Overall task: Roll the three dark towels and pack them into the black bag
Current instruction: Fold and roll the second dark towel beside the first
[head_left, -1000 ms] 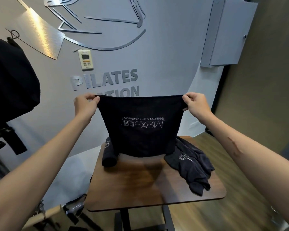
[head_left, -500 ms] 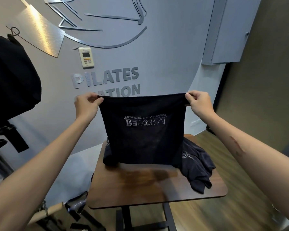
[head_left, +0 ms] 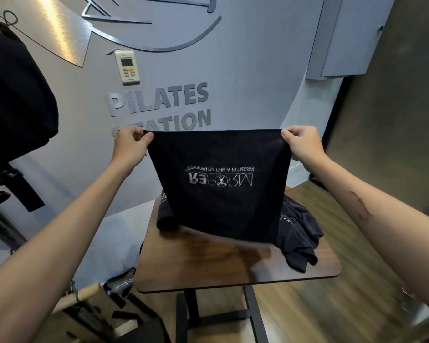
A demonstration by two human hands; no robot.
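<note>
A dark towel (head_left: pixel 221 206) with white lettering seen upside down hangs spread in the air above the small wooden table (head_left: pixel 208 268). My left hand (head_left: pixel 130 144) pinches its top left corner and my right hand (head_left: pixel 301 143) pinches its top right corner. Behind its lower left edge a rolled dark towel (head_left: pixel 165 219) lies on the table, partly hidden. A crumpled dark towel (head_left: pixel 297 233) lies on the right side of the table. A black bag (head_left: pixel 13 95) hangs at the left edge of the view.
The table stands on a black metal base (head_left: pixel 216 315) close to a grey wall with a thermostat (head_left: pixel 126 66). Straps and a wooden handle (head_left: pixel 82 295) lie on the floor at the lower left. Wooden floor runs along the right.
The held towel's lower edge has swung toward me and now hangs over the table's middle, covering more of the rolled towel. Both hands kept their grip on the corners.
</note>
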